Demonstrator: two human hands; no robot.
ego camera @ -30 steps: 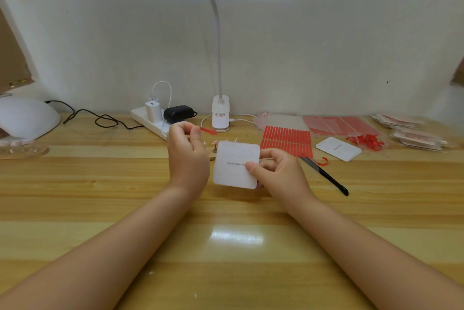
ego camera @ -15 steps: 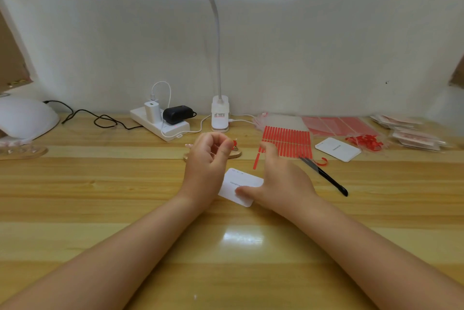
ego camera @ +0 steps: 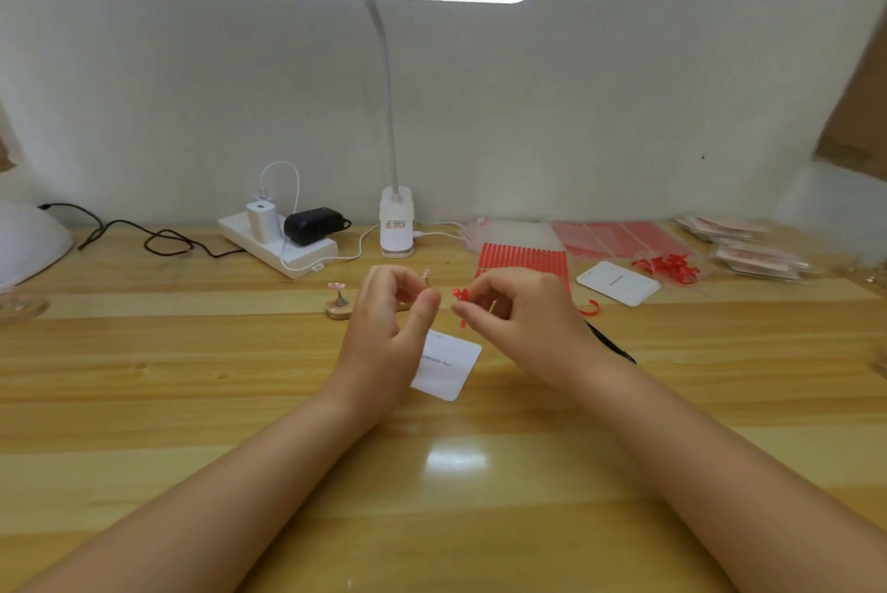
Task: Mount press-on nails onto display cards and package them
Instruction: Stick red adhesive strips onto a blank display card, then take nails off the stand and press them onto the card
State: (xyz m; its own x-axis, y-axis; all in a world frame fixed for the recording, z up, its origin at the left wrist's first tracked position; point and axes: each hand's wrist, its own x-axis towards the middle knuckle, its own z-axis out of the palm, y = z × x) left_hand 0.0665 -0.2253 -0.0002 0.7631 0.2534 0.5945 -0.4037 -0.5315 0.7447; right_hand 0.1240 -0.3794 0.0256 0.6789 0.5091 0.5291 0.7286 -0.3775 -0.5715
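Along the far edge of the wooden surface (ego camera: 144, 400) stood a clip-on desk lamp (ego camera: 396, 227) with its lit bar overhead, a white power strip (ego camera: 278, 247) carrying a white charger and a black adapter, and a black cable (ego camera: 158, 242) trailing toward the far left corner. A white dome-shaped device (ego camera: 24, 247) sat at the left edge. Toward the far right lay a sheet of red adhesive strips (ego camera: 523, 259), a spare white card (ego camera: 618, 283), a heap of peeled red backing (ego camera: 667, 267) and stacked clear packets (ego camera: 749, 251). A small wooden nail stand (ego camera: 339, 302) stood just left of the hands, and a black tool (ego camera: 612, 345) lay partly hidden behind the right wrist.

Both forearms reached in from the near edge. The left hand (ego camera: 389, 328) was raised with fingers loosely curled, thumb up beside them; whether it held something could not be told. The right hand (ego camera: 523, 319) pinched a small red strip (ego camera: 461, 299) at its fingertips, close to the left thumb but apart from it.

The display card (ego camera: 449, 367) lay flat on the surface below and between the hands, its left part covered by the left hand.
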